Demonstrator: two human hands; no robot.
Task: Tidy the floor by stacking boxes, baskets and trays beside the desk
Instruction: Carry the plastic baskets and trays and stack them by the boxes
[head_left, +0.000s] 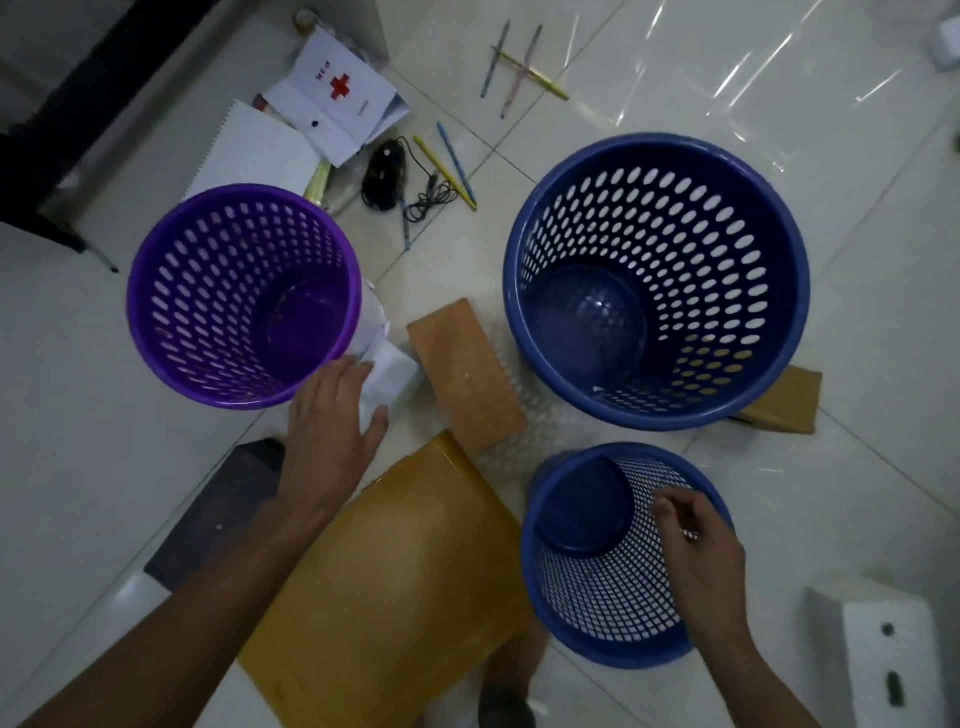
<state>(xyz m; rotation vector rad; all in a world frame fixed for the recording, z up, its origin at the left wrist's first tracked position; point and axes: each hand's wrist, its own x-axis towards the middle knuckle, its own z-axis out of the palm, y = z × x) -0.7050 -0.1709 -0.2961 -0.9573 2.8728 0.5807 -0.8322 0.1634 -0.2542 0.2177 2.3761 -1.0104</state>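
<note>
A purple perforated basket (244, 296) stands upright on the floor at the left. My left hand (332, 421) reaches to its near rim with fingers straight, touching the rim and a white paper (387, 374) beside it. A large blue perforated basket (657, 280) stands at the right. Below it a small blue mesh basket (602, 566) stands tilted, and my right hand (696, 535) lies over its right rim with fingers curled inside the wall, gripping it.
A small cardboard box (467, 374) and a big yellow-brown box (395, 571) lie between the baskets. Around them are a dark flat tray (218, 514), another cardboard box (784, 400), a white box (883, 649), a notebook (254, 150), a mouse (384, 171) and pencils (519, 67). Dark desk edge (78, 104) upper left.
</note>
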